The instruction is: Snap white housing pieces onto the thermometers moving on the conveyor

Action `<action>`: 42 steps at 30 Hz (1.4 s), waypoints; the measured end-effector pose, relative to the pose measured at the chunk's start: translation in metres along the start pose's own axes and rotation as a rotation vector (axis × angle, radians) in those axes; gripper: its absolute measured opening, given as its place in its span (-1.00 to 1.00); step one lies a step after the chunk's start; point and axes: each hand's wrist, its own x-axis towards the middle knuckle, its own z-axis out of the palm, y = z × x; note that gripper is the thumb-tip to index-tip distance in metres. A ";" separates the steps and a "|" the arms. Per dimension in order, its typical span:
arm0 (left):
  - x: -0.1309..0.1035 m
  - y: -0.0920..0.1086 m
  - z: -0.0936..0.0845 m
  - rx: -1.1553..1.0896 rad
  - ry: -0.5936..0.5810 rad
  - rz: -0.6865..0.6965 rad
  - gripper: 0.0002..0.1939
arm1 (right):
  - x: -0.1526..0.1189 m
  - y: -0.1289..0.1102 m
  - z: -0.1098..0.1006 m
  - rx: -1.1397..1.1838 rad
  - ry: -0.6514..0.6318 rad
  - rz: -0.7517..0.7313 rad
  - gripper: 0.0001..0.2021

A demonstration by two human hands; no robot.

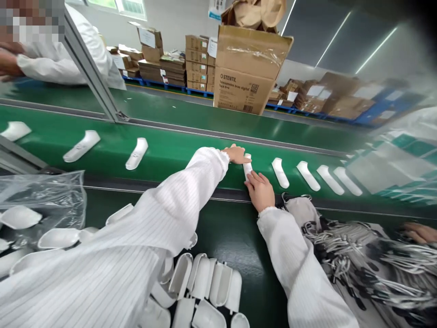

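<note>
A slim white plastic housing (247, 168), bent at its far end, lies on the green conveyor belt (177, 150) between my hands. The fingers of my left hand (235, 155) close on its far end. Fingers and thumb of my right hand (261, 190) grip its near end, hiding part of it. Similar white pieces lie spaced along the belt, one (137, 154) to the left and another (280, 173) just right of my hands. On the near bench, below my arms, several white plastic half-shells (218, 282) are grouped together.
A clear plastic bag (61, 196) and more white shells lie at left. Grey cuffs with bundled tubes (358, 255) are heaped at right, near another person's hand (421, 232). A tall carton (246, 68) stands beyond the belt. A metal post (92, 64) rises before a white-sleeved person.
</note>
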 end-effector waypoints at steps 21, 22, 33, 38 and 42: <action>-0.039 -0.075 0.040 -0.077 0.426 -0.135 -0.48 | -0.062 -0.112 -0.002 0.701 -0.470 -0.151 -0.67; -0.037 -0.073 0.041 -0.080 0.430 -0.145 -0.49 | -0.051 -0.100 0.000 0.723 -0.405 -0.110 -0.67; -0.024 -0.047 0.044 -0.133 0.437 -0.152 -0.56 | 0.017 -0.020 0.039 0.052 0.070 -0.258 -0.67; -0.017 -0.033 0.049 -0.136 0.432 -0.158 -0.56 | 0.010 -0.009 0.040 0.038 -0.019 -0.213 -0.65; -0.008 -0.017 0.046 -0.104 0.388 -0.195 -0.55 | 0.026 -0.002 0.030 -0.026 -0.136 -0.056 -0.67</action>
